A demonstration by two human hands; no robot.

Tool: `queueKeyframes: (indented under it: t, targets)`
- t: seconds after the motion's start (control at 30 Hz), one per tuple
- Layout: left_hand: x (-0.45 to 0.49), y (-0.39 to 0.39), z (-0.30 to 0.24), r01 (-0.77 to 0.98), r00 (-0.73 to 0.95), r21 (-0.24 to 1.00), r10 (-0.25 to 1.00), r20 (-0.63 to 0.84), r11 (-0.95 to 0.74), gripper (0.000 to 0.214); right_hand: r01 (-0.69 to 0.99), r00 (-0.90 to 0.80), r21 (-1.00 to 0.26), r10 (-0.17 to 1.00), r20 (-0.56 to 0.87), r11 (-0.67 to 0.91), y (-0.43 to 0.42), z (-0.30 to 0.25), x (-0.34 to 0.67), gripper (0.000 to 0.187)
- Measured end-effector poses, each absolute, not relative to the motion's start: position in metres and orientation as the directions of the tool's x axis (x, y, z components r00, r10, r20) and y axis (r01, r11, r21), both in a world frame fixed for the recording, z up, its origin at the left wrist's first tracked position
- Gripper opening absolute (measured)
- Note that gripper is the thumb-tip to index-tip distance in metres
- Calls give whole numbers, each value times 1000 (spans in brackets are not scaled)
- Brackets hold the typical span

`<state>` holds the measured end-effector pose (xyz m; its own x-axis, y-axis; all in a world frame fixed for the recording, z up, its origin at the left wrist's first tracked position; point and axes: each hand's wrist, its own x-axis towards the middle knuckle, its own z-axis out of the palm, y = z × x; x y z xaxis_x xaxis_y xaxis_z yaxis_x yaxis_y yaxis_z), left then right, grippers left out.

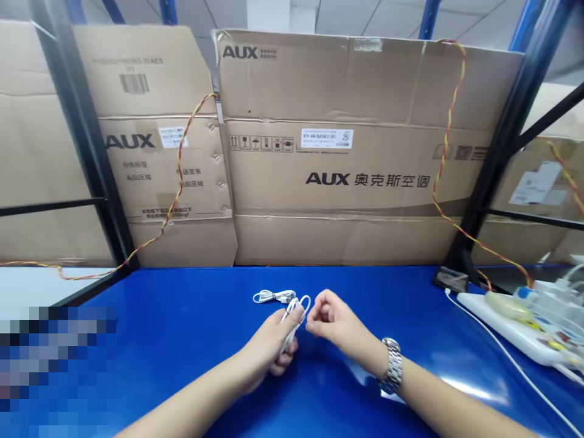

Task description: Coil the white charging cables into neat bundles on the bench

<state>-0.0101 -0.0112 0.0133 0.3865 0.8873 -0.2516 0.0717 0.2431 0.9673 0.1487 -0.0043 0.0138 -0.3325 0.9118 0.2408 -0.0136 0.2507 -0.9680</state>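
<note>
My left hand (274,342) is closed around a coiled white cable (296,316), thumb on top, with loops sticking out above the fist. A thin dark tie seems to cross the coil near the thumb. Just to the right, my right hand (335,321) has its thumb and fingers curled into a pinch beside the loops. Whether anything thin sits between those fingertips I cannot make out. Behind the left hand, a second white cable (270,296), bundled with a dark tie, lies flat on the blue tabletop (191,322).
Large cardboard boxes (369,237) stand along the back edge. At the right lie a white power strip (506,331) with plugs, a white cord (502,347) and a small dark object (451,280). Twisted red-yellow wires (180,164) hang by the metal posts. A blurred patch covers the lower left.
</note>
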Motion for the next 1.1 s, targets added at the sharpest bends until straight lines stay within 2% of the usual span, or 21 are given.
queueKeyframes:
  t: [0.3,0.5,0.73,0.93,1.03,1.1]
  targets:
    - [-9,-9,13,11,371,948,879,-300,319,55,-73,-385,-992,914,126,106,-4,14,147,29]
    - [-10,-8,17,-9,357,971,908,-219,238,60,-19,-363,-997,929,76,75,-4,12,149,28]
    - [-10,-6,17,73,291,993,951,-107,90,58,6,-425,-999,904,41,49,-6,12,148,24]
    - [-11,-8,11,227,234,973,972,-17,-37,56,67,-520,-994,853,36,82,-3,10,148,12]
    - [-13,-15,15,359,234,913,966,111,-192,51,51,-547,-997,837,15,51,-1,11,151,10]
    - [-15,-21,22,452,302,818,924,235,-356,49,-11,-575,-999,818,-22,-34,-1,12,154,9]
